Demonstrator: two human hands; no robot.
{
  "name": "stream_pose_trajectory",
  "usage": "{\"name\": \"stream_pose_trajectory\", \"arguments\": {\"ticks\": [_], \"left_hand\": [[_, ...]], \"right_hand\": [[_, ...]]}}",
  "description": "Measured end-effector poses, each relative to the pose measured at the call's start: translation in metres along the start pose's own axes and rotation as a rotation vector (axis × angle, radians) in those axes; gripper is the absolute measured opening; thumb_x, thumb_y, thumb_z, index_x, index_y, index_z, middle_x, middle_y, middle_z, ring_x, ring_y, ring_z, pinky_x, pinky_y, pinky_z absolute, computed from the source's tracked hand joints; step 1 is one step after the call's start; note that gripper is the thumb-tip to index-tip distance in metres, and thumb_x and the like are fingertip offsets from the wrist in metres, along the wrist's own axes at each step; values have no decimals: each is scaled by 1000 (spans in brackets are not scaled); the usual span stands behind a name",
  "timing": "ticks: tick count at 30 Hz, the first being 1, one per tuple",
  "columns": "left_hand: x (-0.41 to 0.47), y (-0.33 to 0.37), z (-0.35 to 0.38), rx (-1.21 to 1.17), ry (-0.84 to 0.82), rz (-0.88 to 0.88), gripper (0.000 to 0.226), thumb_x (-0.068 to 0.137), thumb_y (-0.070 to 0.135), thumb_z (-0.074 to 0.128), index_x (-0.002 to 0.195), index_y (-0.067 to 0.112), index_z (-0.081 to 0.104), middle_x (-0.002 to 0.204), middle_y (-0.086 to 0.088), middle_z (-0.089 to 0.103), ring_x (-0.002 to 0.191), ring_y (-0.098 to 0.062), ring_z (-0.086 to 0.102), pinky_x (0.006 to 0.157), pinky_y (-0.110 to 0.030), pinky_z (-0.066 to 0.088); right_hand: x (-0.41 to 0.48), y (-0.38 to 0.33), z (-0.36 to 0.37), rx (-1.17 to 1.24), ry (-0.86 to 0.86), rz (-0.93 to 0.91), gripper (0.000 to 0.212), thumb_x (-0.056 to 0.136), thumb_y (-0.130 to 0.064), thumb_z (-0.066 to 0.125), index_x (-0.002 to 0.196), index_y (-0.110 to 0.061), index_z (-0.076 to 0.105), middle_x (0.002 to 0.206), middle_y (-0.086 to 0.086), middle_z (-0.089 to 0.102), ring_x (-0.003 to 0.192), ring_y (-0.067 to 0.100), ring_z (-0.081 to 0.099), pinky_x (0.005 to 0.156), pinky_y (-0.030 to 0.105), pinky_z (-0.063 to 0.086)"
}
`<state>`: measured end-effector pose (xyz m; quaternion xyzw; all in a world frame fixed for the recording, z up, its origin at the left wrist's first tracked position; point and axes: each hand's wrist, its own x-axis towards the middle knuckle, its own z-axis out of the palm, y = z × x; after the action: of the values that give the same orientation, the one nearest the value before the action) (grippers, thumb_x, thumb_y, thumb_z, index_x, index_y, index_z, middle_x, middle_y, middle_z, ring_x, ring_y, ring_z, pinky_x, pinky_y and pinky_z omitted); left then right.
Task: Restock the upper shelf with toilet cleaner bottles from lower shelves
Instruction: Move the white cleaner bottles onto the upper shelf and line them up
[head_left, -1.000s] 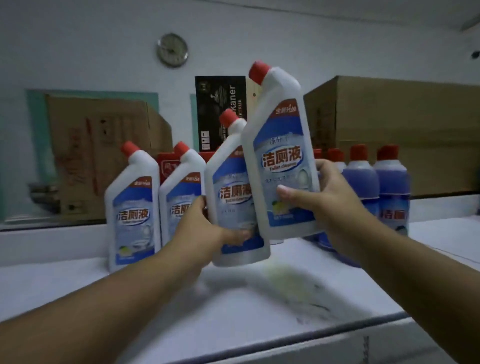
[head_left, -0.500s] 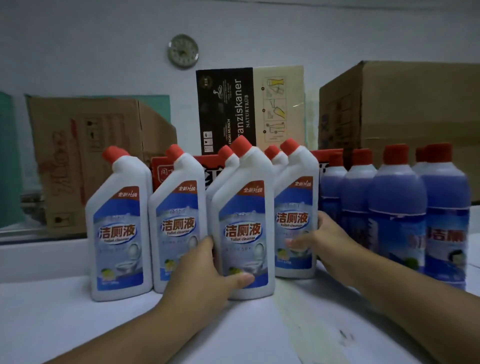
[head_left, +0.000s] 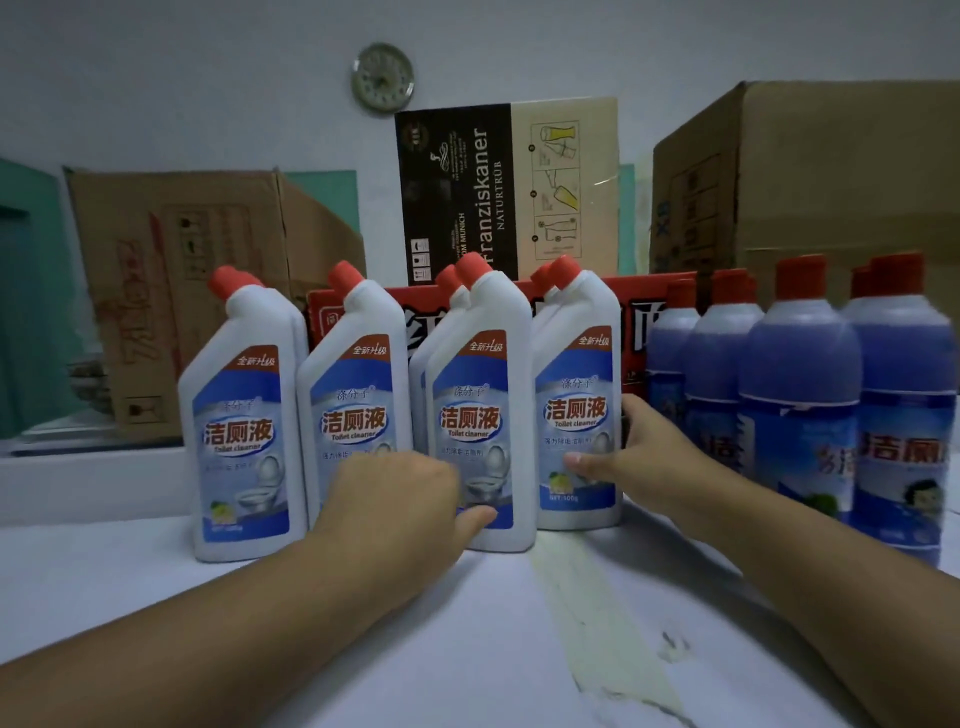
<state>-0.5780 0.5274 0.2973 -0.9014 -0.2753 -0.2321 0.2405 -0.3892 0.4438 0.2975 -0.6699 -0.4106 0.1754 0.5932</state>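
Shelf: white painted shelf lies under both forearms, with a yellowish stain running out from below the right hand; cardboard boxes stand well beyond the fingers.
Left hand: the left hand grips low on the bottle in the left hand, thumb across the label, fingers hidden round its side.
Right hand: the right hand holds the bottle in the right hand, thumb on the front, fingers round the far side.
Task bottles: both stand upright on the shelf, side by side, with two more white bottles outside the left hand.
Stage: probably set down, letting go not yet done.
Risk, left: the hidden fingers look wedged against the neighbouring bottle; a quick pull could drag or tip either one.
Risk, right: the blue bottles stand just beside the knuckles; a wide pull-back could knock them.
Risk, row: these bottles are tall and slim, with others close behind, so one nudge could topple several.
Risk, surface: the flaking stain starts right at the right-hand bottle's base, which may make it rock.
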Motion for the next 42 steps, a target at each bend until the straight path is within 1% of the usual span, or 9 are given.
{"name": "stream_pose_trajectory", "arguments": {"ticks": [3, 7, 12, 19, 25, 30, 33, 38, 42], "left_hand": [[9, -2, 15, -28, 434, 347, 41, 74, 46, 70, 98, 14, 59, 101, -6, 68, 98, -23, 58, 90, -43, 53], [28, -1, 45, 79, 381, 334, 83, 77, 62, 45, 141, 11, 31, 155, -7, 21, 145, -26, 4, 112, -52, 12], [38, 3, 63, 79, 310, 247, 101, 67, 61, 67, 142, 7, 26, 153, -10, 16, 145, -24, -19, 109, -57, 11], [33, 4, 65, 56, 236, 178, 114, 55, 58, 78, 144, 11, 22, 154, -5, 8, 144, -28, -3, 109, -65, 20], [33, 13, 48, 69, 7, 136, 93, 93, 50, 41, 130, 20, -39, 125, 5, -59, 120, -22, -55, 109, -57, -18], [32, 12, 47, 68, -8, 121, 91, 93, 51, 41, 133, 20, -35, 131, 3, -53, 125, -24, -49, 109, -58, -16], [30, 6, 46, 41, 137, 171, 99, 79, 56, 61, 145, 20, -2, 154, 0, -16, 140, -23, -25, 112, -60, 2], [14, 11, 18, -38, -119, 141, 82, 90, 62, 32, 145, 31, -21, 148, 8, -40, 134, -18, -42, 116, -55, -9], [-22, 16, -28, -317, -194, 230, 70, 89, 59, 39, 149, 39, 8, 160, 10, -1, 146, -10, -12, 119, -40, 2]], "right_hand": [[1, 0, 0, 3, -4, -15, 41, 76, -5, 73, 91, -34, 49, 92, -12, 59, 90, 11, 57, 80, 32, 48], [1, 2, 0, -26, 13, -9, 43, 75, -7, 75, 100, -31, 51, 106, -5, 63, 101, 18, 61, 91, 39, 52], [2, 7, 0, -47, 40, -8, 51, 78, -11, 73, 119, -28, 46, 116, -2, 61, 107, 19, 60, 94, 41, 52], [-2, 13, 3, -56, 16, -31, 43, 87, -15, 62, 116, -33, 36, 96, -14, 51, 77, 1, 51, 57, 13, 42], [3, 16, 5, -87, 10, -21, 36, 89, -19, 60, 111, -34, 35, 95, -15, 51, 77, -2, 51, 58, 11, 43], [2, 16, 6, -106, -4, -16, 37, 89, -21, 60, 113, -34, 35, 105, -11, 53, 82, 1, 53, 63, 13, 44], [0, 15, 5, -93, -27, -11, 36, 90, -20, 60, 113, -33, 35, 94, -18, 51, 78, -2, 51, 59, 11, 42], [-4, 5, 7, -178, 16, 30, 52, 87, -23, 65, 130, -25, 37, 123, -3, 55, 103, 13, 57, 80, 23, 48], [-21, -12, 4, -325, 82, 116, 46, 84, -31, 66, 124, -17, 48, 118, 2, 61, 99, 19, 60, 87, 35, 51]]}}
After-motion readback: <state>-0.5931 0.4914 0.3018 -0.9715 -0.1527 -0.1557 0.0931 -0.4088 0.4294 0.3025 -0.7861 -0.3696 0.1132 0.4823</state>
